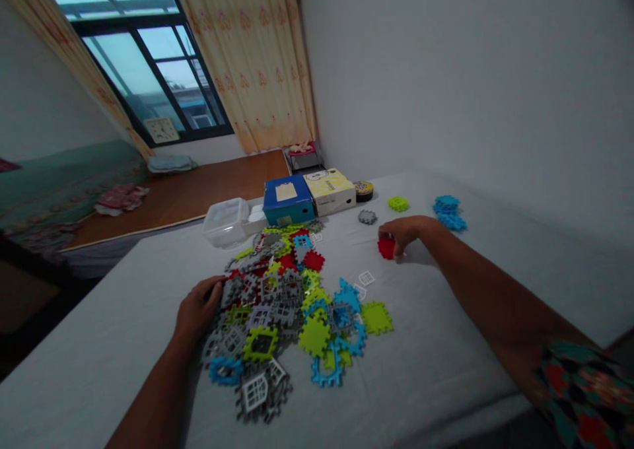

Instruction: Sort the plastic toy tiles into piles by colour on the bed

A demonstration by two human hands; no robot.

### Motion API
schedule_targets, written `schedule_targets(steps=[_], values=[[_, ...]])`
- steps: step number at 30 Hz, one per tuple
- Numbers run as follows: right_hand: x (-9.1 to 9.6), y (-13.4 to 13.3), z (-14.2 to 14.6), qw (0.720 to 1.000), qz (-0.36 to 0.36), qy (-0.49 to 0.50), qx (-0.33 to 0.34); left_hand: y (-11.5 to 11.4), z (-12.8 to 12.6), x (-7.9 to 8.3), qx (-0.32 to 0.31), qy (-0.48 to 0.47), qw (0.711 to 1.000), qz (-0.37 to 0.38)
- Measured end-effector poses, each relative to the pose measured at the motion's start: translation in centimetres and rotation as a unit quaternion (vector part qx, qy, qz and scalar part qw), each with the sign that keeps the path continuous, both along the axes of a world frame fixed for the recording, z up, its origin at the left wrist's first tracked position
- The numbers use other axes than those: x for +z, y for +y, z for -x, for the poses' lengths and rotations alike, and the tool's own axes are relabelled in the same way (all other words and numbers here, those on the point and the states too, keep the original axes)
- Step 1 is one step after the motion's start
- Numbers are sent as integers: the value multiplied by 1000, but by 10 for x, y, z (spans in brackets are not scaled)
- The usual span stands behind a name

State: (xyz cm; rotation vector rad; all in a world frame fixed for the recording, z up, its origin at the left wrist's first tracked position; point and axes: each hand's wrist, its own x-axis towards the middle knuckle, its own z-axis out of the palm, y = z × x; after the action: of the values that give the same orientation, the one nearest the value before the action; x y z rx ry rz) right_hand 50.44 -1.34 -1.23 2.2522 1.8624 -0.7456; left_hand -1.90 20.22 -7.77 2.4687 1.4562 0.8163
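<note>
On the white-covered table lies a heap of interlocking plastic tiles [284, 290] in grey, red, green and blue, some with frame openings. My left hand [198, 307] rests against the heap's left edge, thumb and forefinger apart, its other fingers partly hidden; nothing shows in its grasp. To the right of the heap, my right hand [403, 232] grips a red toothed tile [386, 248] between thumb and fingers, low over the cloth. Farther back are a grey tile stack [367, 217], a lime-green stack [397, 203] and blue stacked tiles [447, 205].
Behind the heap stand a clear plastic box [225, 219], a blue box [288, 201], a yellow-and-white box [331, 190] and a round black-and-yellow tin [364, 191]. Small white window pieces [366, 278] lie beside the heap. A wall [470, 86] borders the table's right side.
</note>
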Motion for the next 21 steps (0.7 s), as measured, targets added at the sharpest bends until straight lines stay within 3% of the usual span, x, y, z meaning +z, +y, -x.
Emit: schedule_targets(steps=[4,10,12,14,17,21], values=[[-4,6,17,998,1,-57,19,1,0,-1,2,2,1000,8],[-1,6,20,998,-5,-61,17,0,-1,-2,-7,-4,1000,9],[-3,9,31,996,-58,-57,19,-1,-1,-1,-11,-8,1000,14],[-10,15,53,985,-160,-24,64,-2,0,-2,-14,-11,1000,17],[-29,29,101,937,-297,44,177,-1,1,-3,-17,-14,1000,11],[-57,47,147,916,-314,55,245,2,2,-5,-21,-13,1000,4]])
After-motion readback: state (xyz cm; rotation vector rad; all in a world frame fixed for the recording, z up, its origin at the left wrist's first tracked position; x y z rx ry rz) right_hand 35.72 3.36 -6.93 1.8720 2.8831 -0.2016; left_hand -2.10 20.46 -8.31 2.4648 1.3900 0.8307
